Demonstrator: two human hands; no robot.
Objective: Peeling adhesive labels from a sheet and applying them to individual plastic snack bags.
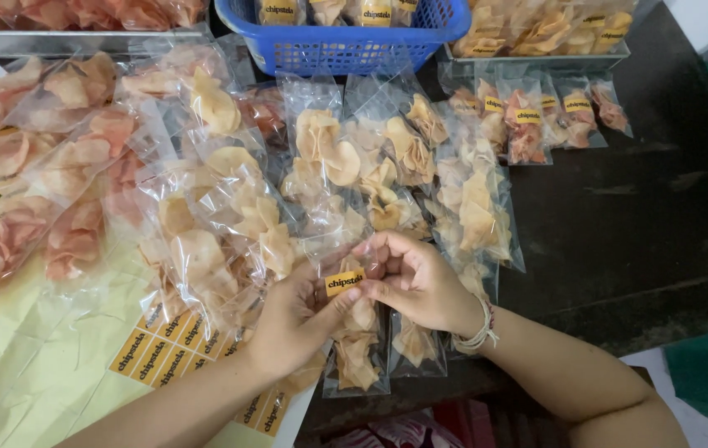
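Note:
A clear plastic bag of pale yellow chips point(357, 348) hangs between both hands near the table's front edge. My left hand point(292, 319) grips its top from the left, thumb pressed just under a small yellow sticker label point(344, 281) on the bag. From the right, my right hand point(416, 282) pinches the same top, fingers curled over it. A bead bracelet point(478, 333) circles my right wrist. A sheet of yellow sticker labels point(159, 353) lies under my left forearm.
Several clear bags of yellow chips point(329, 166) and pinkish chips point(55, 182) cover the table. A blue plastic basket point(346, 46) stands at the back, metal trays of bagged chips point(537, 37) on either side. Dark wooden tabletop point(636, 224) shows at right.

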